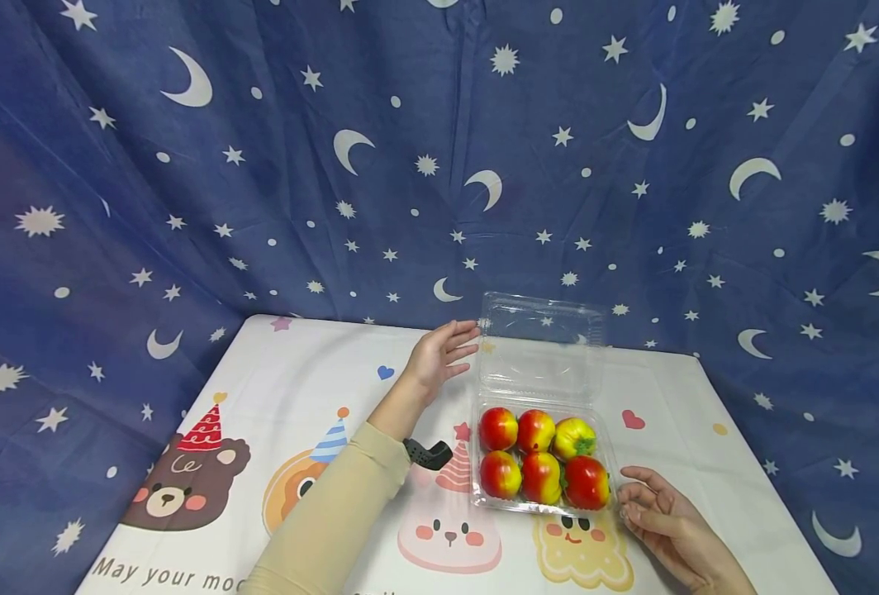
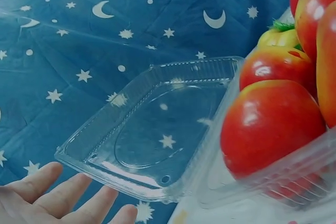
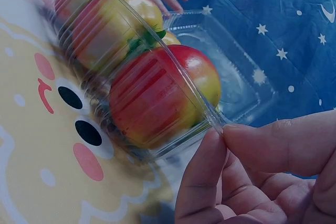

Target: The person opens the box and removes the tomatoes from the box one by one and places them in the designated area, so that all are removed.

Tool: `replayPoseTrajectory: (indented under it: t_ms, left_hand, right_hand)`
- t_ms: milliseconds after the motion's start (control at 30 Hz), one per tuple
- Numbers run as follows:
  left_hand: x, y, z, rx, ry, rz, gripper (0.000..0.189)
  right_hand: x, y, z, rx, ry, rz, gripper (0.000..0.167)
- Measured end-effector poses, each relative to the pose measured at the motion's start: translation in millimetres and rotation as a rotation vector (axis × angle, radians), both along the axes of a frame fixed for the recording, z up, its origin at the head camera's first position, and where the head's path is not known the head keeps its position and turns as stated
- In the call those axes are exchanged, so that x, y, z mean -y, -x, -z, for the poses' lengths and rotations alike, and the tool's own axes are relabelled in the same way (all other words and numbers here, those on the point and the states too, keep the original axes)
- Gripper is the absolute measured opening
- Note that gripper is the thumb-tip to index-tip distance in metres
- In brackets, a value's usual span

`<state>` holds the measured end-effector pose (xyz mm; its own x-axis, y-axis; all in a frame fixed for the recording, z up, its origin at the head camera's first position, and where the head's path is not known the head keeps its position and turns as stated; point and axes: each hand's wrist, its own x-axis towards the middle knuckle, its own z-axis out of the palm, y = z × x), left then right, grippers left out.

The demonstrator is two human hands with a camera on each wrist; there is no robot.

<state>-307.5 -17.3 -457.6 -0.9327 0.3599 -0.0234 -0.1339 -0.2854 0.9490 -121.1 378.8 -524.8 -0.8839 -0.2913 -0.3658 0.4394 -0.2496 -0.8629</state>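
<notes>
A clear plastic clamshell box (image 1: 529, 507) stands on the table with several red-and-yellow fruits (image 1: 536, 430) in two rows inside. Its see-through lid (image 1: 539, 368) is folded back, away from the person. My left hand (image 1: 435, 360) is beside the lid's left edge with fingers extended; in the left wrist view its fingertips (image 2: 107, 198) are at the lid's rim, but I cannot tell whether they touch. At the box's front right corner, my right hand (image 1: 666, 516) pinches the rim between thumb (image 3: 262, 135) and forefinger.
A white cloth (image 1: 365, 364) printed with cartoon animals and hearts covers the table. Behind and at the sides hangs a blue curtain (image 1: 410, 223) with moons and stars. A black strap piece (image 1: 428, 454) sits at the left wrist.
</notes>
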Motion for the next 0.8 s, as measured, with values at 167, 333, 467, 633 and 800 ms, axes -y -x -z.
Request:
replayPoseTrajectory:
  t_ms: [167, 333, 467, 633, 800]
  left_hand:
    - [-2.2, 4.1, 11.0, 0.023, -0.013, 0.028, 0.066]
    - [-5.1, 6.2, 19.2, 0.056, -0.022, 0.024, 0.067]
    - [-5.7, 6.5, 24.2, 0.082, -0.024, 0.020, 0.067]
    - [-7.5, 8.8, 32.8, 0.104, -0.019, 0.020, 0.068]
    - [-9.1, 10.1, 39.1, 0.136, -0.021, 0.012, 0.069]
  right_hand:
    - [0, -0.2, 1.2, -0.004, 0.012, -0.004, 0.050]
    - [-1, -0.1, 1.6, -0.007, 0.012, -0.008, 0.052]
    - [-1, 0.0, 1.4, -0.012, 0.021, -0.019, 0.052]
    - [-1, 0.4, 1.3, -0.005, 0.019, -0.017, 0.052]
    - [-1, 0.7, -0.1, 0.002, -0.007, 0.002, 0.052]
